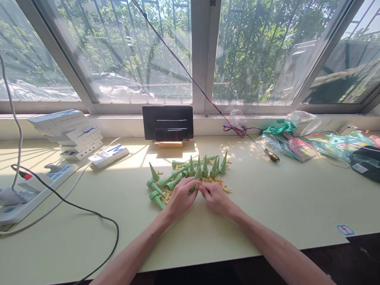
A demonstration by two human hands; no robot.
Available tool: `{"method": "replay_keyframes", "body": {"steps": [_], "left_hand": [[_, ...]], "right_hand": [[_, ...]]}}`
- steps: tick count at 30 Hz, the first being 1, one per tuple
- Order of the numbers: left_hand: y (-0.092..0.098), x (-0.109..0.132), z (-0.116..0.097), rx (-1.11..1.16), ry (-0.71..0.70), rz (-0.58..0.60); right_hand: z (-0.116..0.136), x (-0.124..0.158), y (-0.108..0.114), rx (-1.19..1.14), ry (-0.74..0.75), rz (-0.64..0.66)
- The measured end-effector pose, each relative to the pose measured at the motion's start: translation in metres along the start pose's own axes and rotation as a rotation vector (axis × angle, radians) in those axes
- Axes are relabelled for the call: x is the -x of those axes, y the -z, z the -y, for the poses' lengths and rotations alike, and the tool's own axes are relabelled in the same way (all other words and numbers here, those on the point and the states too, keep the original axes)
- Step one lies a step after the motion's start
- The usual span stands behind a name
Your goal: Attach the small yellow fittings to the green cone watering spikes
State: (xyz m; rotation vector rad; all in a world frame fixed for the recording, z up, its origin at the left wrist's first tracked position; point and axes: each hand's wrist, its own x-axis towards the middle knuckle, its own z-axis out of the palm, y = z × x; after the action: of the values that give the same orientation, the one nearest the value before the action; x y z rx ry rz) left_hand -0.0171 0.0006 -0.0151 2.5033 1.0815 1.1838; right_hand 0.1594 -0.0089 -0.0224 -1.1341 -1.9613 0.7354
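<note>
My left hand [182, 196] is closed round a green plastic watering spike [196, 175], its pointed end rising above the fingers. Close against it, my right hand [217, 198] pinches at the spike with thumb and forefinger; a bit of yellow shows there, probably a small valve, mostly hidden by the fingertips. Behind both hands, several green spikes [205, 168] stand point up, while others [156, 199] lie on their sides to the left. Small yellow valve pieces [228, 190] are scattered among them, some partly covered by my hands.
A tablet [168, 116] leans on a stand at the back. White boxes [78, 136] and a power strip [63, 176] with cables are at left. A screwdriver [272, 155], bagged items [303, 150] and a black pouch [366, 162] lie right. The table's front edge is near my forearms.
</note>
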Motion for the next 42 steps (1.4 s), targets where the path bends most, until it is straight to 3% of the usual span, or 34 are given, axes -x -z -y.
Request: {"method": "replay_keyframes", "body": {"steps": [14, 23, 42], "left_hand": [[-0.002, 0.000, 0.000, 0.006, -0.019, -0.033], [0.004, -0.005, -0.001, 0.017, 0.079, -0.069], [0.004, -0.006, -0.004, 0.056, 0.050, 0.017]], "right_hand": [[0.009, -0.001, 0.005, -0.139, -0.057, 0.032], [0.006, 0.001, 0.005, -0.042, -0.017, -0.075], [-0.001, 0.002, 0.005, 0.079, 0.044, -0.044]]}}
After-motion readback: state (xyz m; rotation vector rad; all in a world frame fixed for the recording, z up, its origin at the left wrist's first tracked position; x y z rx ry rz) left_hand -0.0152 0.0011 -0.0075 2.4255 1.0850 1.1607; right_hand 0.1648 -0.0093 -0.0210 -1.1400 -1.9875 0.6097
